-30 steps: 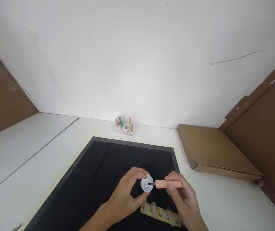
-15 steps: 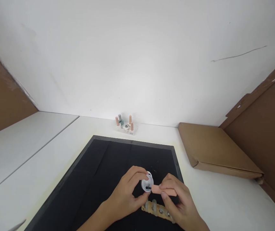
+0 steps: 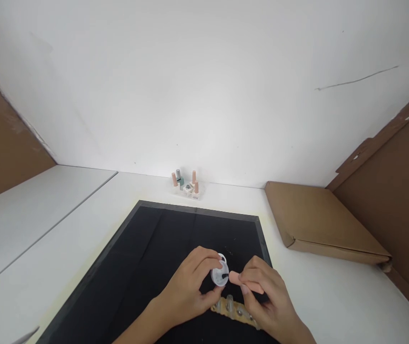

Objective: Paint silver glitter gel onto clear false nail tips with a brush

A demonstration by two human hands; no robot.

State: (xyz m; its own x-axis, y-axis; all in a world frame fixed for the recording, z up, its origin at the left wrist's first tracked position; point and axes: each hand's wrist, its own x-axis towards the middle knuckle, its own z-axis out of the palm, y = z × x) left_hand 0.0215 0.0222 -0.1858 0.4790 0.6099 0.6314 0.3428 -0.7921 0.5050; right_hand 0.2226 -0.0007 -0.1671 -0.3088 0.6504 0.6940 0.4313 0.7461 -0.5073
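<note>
My left hand (image 3: 197,282) pinches a small round white cup (image 3: 219,275) by its edges, the fingers at its top and the thumb below. My right hand (image 3: 267,296) grips the peach-coloured cap of a nail polish brush (image 3: 246,282), which points left. Its dark bristles overlap the cup's right side; whether they touch the inside I cannot tell. Below both hands lies a tan strip (image 3: 233,312) bearing several clear nail-tip-like pieces, its right end partly covered by my right hand.
The black mat (image 3: 168,239) with a grey border covers the white table's middle. Behind it, a clear holder (image 3: 187,191) carries several nail polish bottles. A flat cardboard box (image 3: 322,220) lies at right, near a brown cardboard panel (image 3: 393,200). A white wall rises behind.
The brush has shifted slightly right and its bristles have turned in the cup, now closer to its right edge. My left hand and the cup have hardly moved.
</note>
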